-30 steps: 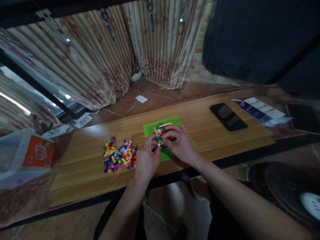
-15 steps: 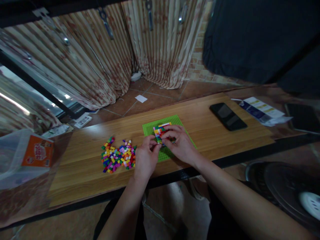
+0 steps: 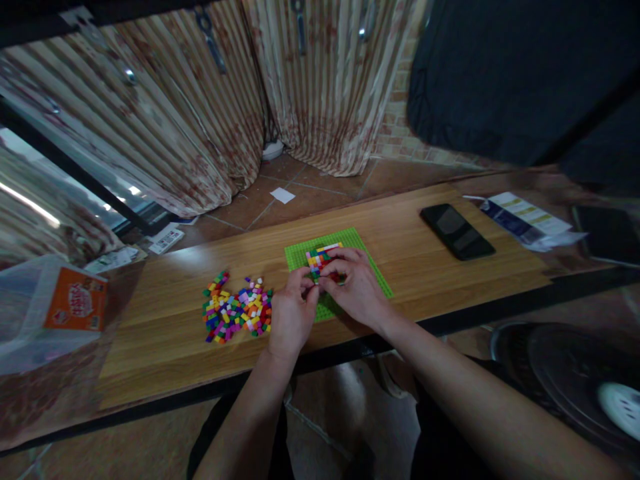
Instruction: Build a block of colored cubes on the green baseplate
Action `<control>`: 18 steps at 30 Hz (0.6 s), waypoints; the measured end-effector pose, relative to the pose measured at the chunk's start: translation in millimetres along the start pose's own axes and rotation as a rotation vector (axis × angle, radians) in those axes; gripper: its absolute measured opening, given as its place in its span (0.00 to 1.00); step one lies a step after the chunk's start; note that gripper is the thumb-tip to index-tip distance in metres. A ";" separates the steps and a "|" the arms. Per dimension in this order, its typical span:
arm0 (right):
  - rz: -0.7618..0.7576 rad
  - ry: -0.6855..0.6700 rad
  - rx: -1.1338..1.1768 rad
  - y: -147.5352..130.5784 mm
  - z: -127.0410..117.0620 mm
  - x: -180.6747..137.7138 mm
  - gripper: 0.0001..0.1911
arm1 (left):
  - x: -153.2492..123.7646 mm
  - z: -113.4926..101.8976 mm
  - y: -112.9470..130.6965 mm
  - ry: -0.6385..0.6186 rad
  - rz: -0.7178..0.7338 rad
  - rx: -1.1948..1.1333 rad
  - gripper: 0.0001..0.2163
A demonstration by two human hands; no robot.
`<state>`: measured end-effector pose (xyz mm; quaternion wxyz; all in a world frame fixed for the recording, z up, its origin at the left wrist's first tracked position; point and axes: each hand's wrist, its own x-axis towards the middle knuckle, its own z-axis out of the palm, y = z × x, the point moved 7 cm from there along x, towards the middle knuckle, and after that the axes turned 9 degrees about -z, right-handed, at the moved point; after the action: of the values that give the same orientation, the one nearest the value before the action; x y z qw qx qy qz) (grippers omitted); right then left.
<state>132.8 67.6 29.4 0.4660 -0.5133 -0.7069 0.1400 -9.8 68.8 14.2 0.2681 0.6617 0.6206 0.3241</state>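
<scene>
A green baseplate [image 3: 365, 257] lies on the wooden table [image 3: 410, 267], with a block of many-coloured small bricks [image 3: 320, 257] built on it. My left hand [image 3: 293, 313] and my right hand [image 3: 353, 287] meet at the near edge of that block. Both hands have their fingers pinched together at the bricks. What the fingertips hold is too small to name. A loose pile of coloured bricks [image 3: 235, 312] lies just left of my left hand.
A black phone [image 3: 456, 231] lies to the right on the table, with a leaflet [image 3: 525, 220] beyond it. At the far left stands a clear plastic tub [image 3: 30, 320] with an orange label. Striped curtains and a tiled floor lie behind the table.
Both hands have shifted slightly up and towards each other at the brick block. The fingertips now touch more closely. Nothing else on the table has moved.
</scene>
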 end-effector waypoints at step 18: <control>0.075 -0.061 -0.036 3.9 5.0 8.9 0.07 | -0.8 0.9 1.9 -0.041 0.026 0.072 0.15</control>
<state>130.8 78.3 28.7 0.4293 -0.5433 -0.7034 0.1604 -7.8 67.8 14.9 0.2526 0.6856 0.6175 0.2913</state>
